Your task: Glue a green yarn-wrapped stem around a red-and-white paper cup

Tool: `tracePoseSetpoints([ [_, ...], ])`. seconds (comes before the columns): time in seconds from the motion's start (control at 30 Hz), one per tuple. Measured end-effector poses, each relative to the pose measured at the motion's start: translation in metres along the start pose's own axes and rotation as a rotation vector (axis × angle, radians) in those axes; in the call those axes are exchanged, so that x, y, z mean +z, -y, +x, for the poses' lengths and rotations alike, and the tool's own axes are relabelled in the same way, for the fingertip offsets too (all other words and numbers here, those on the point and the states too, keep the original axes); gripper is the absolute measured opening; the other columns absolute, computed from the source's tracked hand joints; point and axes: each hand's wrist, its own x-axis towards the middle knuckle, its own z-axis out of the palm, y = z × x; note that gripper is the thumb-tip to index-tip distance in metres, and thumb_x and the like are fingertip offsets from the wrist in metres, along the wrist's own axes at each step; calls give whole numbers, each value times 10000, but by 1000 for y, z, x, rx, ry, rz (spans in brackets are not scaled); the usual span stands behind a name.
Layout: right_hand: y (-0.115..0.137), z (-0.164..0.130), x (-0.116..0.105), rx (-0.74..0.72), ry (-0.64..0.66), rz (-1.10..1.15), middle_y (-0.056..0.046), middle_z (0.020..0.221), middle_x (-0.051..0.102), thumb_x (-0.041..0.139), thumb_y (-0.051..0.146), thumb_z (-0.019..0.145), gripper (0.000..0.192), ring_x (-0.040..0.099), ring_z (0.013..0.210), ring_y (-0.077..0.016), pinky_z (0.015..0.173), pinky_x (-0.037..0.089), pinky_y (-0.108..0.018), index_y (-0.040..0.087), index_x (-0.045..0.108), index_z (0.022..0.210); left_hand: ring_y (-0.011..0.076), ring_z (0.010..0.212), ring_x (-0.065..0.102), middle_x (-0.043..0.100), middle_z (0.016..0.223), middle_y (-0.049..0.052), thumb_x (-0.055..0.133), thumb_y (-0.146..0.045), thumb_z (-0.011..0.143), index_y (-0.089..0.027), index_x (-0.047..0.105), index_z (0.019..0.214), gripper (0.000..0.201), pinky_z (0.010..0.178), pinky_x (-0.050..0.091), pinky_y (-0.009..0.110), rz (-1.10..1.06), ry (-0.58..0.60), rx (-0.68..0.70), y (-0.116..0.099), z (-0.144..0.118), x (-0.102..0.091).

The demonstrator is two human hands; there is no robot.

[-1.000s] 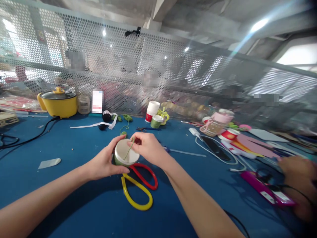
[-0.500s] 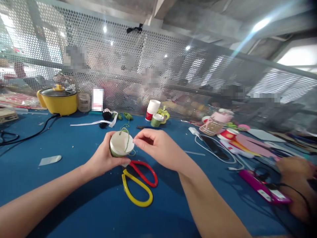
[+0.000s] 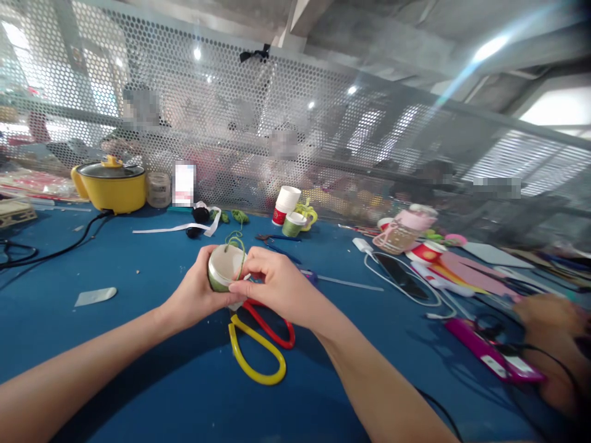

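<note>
My left hand (image 3: pixel 196 286) is wrapped round a small white paper cup (image 3: pixel 226 263) whose outside is covered in green yarn. The cup is tilted so that its open mouth faces me. A loose loop of green yarn (image 3: pixel 236 240) rises over the rim and runs down to my right hand (image 3: pixel 272 283), which pinches it at the cup's right edge. The fingertips partly hide the yarn's end. Just below the cup lie scissors (image 3: pixel 256 369) with one red and one yellow handle; their blades are hidden under the cup and hands.
Pliers (image 3: pixel 277 237), stacked paper cups (image 3: pixel 287 206) and a green-wrapped cup (image 3: pixel 293 225) stand or lie farther back. A yellow electric pot (image 3: pixel 115 192) is at the back left. On the right are a phone (image 3: pixel 401 275), cables, a purple power strip (image 3: pixel 494 351) and another person's hand (image 3: pixel 551 317).
My right hand has moved left and slightly down, from beside the rim onto the cup's right edge, where it pinches the yarn. The left hand still holds the cup.
</note>
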Motion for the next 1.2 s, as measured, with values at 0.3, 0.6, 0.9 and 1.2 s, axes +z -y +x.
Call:
tracePoseSetpoints([
  [0.3,-16,9,-16,120,-115,122,-4,711,531,598,262,702,192,475,622,-103,568,403,-230,142,569,849,211,930,529,530,1013,68,722,-287,567,-188,313,1091,672,799,429,345,13,165,6,-3,-5,1],
  [0.6,-21,12,4,70,-98,-8,28,586,512,567,168,712,79,448,547,-81,528,353,-206,147,543,640,210,905,541,548,1017,70,717,-281,573,-192,315,1119,684,756,442,320,16,309,-22,-3,-8,1],
  [0.9,-29,15,-7,5,-104,-41,-11,745,592,466,177,783,152,510,642,-103,616,398,-230,160,573,889,255,983,528,566,1077,116,673,-336,605,-140,430,1097,583,820,434,374,-100,8,-169,3,8,-6],
  [1.2,-52,43,-23,68,54,-354,-22,796,644,481,174,789,159,563,710,-124,632,395,-224,163,604,890,244,1029,510,515,1134,140,623,-378,627,-131,358,1188,668,852,433,387,-89,-101,-225,15,17,-14],
])
